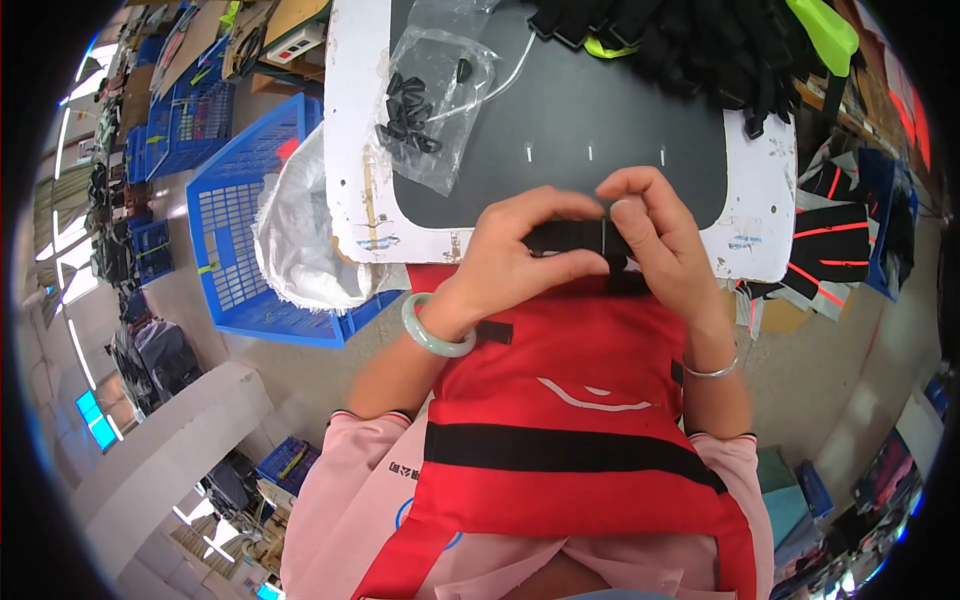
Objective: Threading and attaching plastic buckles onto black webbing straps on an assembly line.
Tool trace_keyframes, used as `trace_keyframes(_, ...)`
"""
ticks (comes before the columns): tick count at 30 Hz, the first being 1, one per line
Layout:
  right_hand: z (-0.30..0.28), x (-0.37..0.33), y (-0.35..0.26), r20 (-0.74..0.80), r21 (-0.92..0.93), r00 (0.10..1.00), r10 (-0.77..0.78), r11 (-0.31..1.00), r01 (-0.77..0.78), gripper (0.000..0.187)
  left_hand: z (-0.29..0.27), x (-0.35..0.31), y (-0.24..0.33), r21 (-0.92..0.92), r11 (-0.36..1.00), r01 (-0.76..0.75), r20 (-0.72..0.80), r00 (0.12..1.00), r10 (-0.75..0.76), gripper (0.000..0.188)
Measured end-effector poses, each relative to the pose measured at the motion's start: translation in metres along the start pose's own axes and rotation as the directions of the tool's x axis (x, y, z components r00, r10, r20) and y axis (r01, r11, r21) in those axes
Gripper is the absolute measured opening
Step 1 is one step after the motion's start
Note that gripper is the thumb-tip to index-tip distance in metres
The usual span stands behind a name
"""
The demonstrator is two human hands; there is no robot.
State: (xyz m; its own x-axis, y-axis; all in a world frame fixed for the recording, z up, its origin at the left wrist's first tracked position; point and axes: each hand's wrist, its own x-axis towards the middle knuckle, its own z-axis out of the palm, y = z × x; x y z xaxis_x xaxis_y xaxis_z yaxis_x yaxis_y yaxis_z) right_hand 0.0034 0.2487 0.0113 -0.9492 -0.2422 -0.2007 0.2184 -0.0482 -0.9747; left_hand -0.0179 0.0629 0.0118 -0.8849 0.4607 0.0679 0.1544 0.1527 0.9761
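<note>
My left hand (510,245) is closed on a black webbing strap (565,237), thumb below and fingers above. My right hand (665,240) pinches the strap's other end, where a thin, light-coloured edge shows between the fingertips. Whether a buckle sits there is hidden by the fingers. Both hands are just over the near edge of the white-rimmed table (755,200), in front of a red apron (570,340). Farther left on the table lies a clear plastic bag (450,160) with several small black plastic buckles (408,112).
A heap of black straps (680,50) covers the table's far right, with a yellow-green piece (825,35) beside it. At the left stand a blue plastic crate (230,250) and a white woven sack (295,245). Black-and-grey pieces with orange stripes (835,240) lie at the right.
</note>
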Motion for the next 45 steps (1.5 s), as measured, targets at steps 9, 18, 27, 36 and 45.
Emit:
trace_keyframes(9, 0.01, 0.008, 0.003, -0.034, -0.262, 0.973, -0.23, 0.941, 0.214, 0.035, 0.003, -0.011, -0.014, -0.7, 0.618, 0.359, 0.042, 0.884, -0.466, 0.015)
trace_keyframes(18, 0.0, 0.015, -0.011, 0.07, -0.533, 0.92, -0.385, 0.765, 0.361, 0.031, -0.077, -0.039, 0.034, -0.797, 0.592, -0.12, -0.333, 0.905, -0.265, 0.013)
trace_keyframes(27, 0.005, 0.023, 0.01, -0.028, -0.356, 0.955, -0.294, 0.896, 0.265, 0.042, -0.199, -0.1, 0.14, -0.066, 0.862, -0.502, -0.801, 0.542, 0.255, 0.034)
trace_keyframes(36, -0.02, 0.074, 0.026, -0.194, -0.009, 0.976, -0.097, 0.995, 0.097, 0.032, -0.219, -0.103, -0.004, 0.572, 0.679, 0.46, -0.77, 0.586, 0.252, 0.013)
trace_keyframes(45, -0.02, 0.138, 0.016, -0.201, 0.018, 0.977, -0.076, 0.996, 0.082, 0.038, -0.082, 0.059, -0.019, 0.351, 0.936, 0.016, -0.281, 0.956, 0.089, 0.017)
